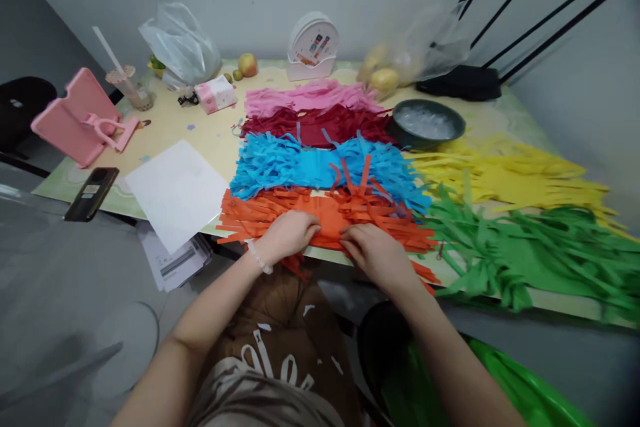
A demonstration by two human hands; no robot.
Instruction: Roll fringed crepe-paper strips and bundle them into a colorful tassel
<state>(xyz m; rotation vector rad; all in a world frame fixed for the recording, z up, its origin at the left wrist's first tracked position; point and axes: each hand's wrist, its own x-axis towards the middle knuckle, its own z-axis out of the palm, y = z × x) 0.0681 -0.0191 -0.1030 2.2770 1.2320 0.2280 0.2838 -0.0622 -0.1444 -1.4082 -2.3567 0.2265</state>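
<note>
Both hands, left hand [289, 233] and right hand [376, 255], lie palm-down, fingertips close together.

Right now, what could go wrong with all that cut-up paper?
The thin orange strips under the left hand and right hand could tear if tugged. Some stick up into the blue fringe, so the two may tangle. The white sheet hangs off the table edge and might slip off.
</note>
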